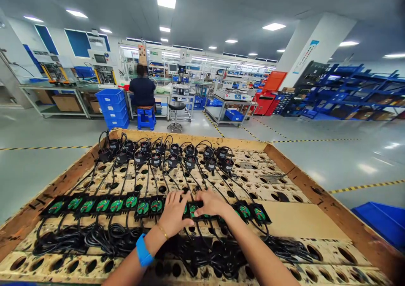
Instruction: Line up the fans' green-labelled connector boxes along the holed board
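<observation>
A row of black housings with round green circuit boards (131,200) runs across the wooden board. My left hand (172,213), with a blue wristband (144,250), lies over the middle of this row, fingers stretched and thumb apart. Beside it, my right hand (211,203) reaches over the neighbouring housings, its fingers bent but spread from the thumb. Between the hands a green circuit board (193,210) shows, close to my right thumb. The hands cover part of several housings; whether the fingertips press on them is hidden. Black cables (148,180) join the housings to round black fan-like units (172,159).
Bundled black cables (104,237) lie nearest me. The wooden board has many holes and a raised rim (294,178); a cardboard sheet (303,219) lies at right. Beyond are stacked blue crates (112,108), a seated person (142,87), a stool (176,106) and a blue bin (382,222).
</observation>
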Tool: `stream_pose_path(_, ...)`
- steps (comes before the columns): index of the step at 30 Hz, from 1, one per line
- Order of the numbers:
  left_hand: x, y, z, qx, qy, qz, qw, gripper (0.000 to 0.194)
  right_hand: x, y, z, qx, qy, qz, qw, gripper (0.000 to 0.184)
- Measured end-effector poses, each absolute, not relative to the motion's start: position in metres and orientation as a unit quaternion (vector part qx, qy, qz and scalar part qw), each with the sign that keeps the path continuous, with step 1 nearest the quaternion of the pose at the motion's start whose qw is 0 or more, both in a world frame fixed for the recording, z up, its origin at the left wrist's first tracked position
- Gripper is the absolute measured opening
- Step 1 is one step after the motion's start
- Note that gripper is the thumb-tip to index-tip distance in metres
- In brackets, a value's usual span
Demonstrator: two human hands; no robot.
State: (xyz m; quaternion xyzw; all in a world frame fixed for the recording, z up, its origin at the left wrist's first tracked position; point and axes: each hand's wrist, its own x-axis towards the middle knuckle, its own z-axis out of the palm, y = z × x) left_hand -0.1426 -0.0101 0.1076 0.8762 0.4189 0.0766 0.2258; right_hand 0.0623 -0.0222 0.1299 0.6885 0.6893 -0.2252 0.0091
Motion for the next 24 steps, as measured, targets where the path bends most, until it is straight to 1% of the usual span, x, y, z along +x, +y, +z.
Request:
stream_pose_path(1, -0.150, -0.008, 0.107, 0.869, 0.430, 0.077, 0.232, 0.099, 0.059, -0.021, 0.131, 0.687, 0.692, -0.220, -0.005, 0.046)
stream_pose_path(2, -0.157, -0.006, 0.107, 0.864, 0.439, 0.074, 0.236, 0.099, 0.055, -0.018, 0.132, 0.687, 0.694, -0.213, -0.022, 0.042)
stream_pose_path(3, -0.162, -0.003, 0.106, 0.861, 0.444, 0.071, 0.238, 0.094, 0.049, -0.015, 0.132, 0.687, 0.696, -0.206, -0.036, 0.037)
stream_pose_path(5, -0.166, 0.000, 0.105, 0.858, 0.446, 0.067, 0.244, 0.076, 0.035, -0.008, 0.133, 0.689, 0.696, -0.198, -0.047, 0.029)
stream_pose_path(8, -0.163, 0.004, 0.106, 0.854, 0.447, 0.068, 0.259, 0.065, 0.017, 0.003, 0.132, 0.698, 0.685, -0.205, -0.017, 0.018)
stream_pose_path(10, -0.159, 0.004, 0.108, 0.855, 0.448, 0.066, 0.254, 0.063, 0.010, 0.007, 0.130, 0.709, 0.673, -0.210, 0.006, 0.017)
stream_pose_path(14, -0.153, 0.005, 0.114, 0.871, 0.445, 0.044, 0.203, 0.059, 0.007, 0.009, 0.129, 0.717, 0.667, -0.201, 0.029, 0.020)
stream_pose_path(16, -0.150, 0.005, 0.116, 0.880, 0.439, 0.035, 0.177, 0.060, 0.009, 0.008, 0.130, 0.705, 0.678, -0.206, 0.036, 0.024)
stream_pose_path(20, -0.146, 0.003, 0.114, 0.884, 0.437, 0.036, 0.164, 0.059, 0.010, 0.007, 0.129, 0.680, 0.692, -0.234, 0.057, 0.047)
stream_pose_path(24, -0.152, 0.000, 0.109, 0.882, 0.434, 0.054, 0.175, 0.065, 0.006, 0.007, 0.129, 0.693, 0.683, -0.219, 0.070, 0.056)
